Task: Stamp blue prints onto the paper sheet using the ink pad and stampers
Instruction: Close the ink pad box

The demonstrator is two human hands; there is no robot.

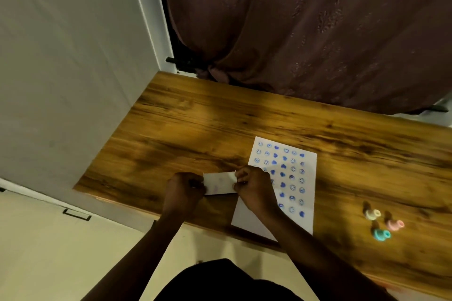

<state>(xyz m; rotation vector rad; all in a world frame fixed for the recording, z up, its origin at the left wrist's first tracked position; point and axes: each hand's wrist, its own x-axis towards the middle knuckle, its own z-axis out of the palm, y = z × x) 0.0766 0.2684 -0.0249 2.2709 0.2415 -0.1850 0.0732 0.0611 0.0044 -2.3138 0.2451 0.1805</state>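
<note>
Left hand: the left hand (pixel 184 187) is curled closed on the left end of a small white rectangular case (pixel 219 183), which is probably the ink pad; the fingers are folded tight around its edge.
Right hand: the right hand (pixel 253 187) grips the right end of the same case, fingers bent and pinching its edge; the hand lies partly over the left side of the paper sheet.
Case: held between both hands just above the wooden table (pixel 186 129), near its front edge; faint bluish marks show on its top face; whether it is open or closed cannot be told.
Paper sheet: the paper sheet (pixel 304 173) lies flat on the table, just right of the hands, its lower corner reaching past the table's front edge; it bears columns of blue prints, round faces and hearts.
Stampers: three small stampers stand to the right of the sheet, well apart from the hands: a white stamper (pixel 372 214), a pink stamper (pixel 395 224) and a teal stamper (pixel 381 234), close together and blurred.
Background: a brownish curtain (pixel 305 32) hangs behind the table, and a white wall (pixel 73 56) stands at left.
</note>
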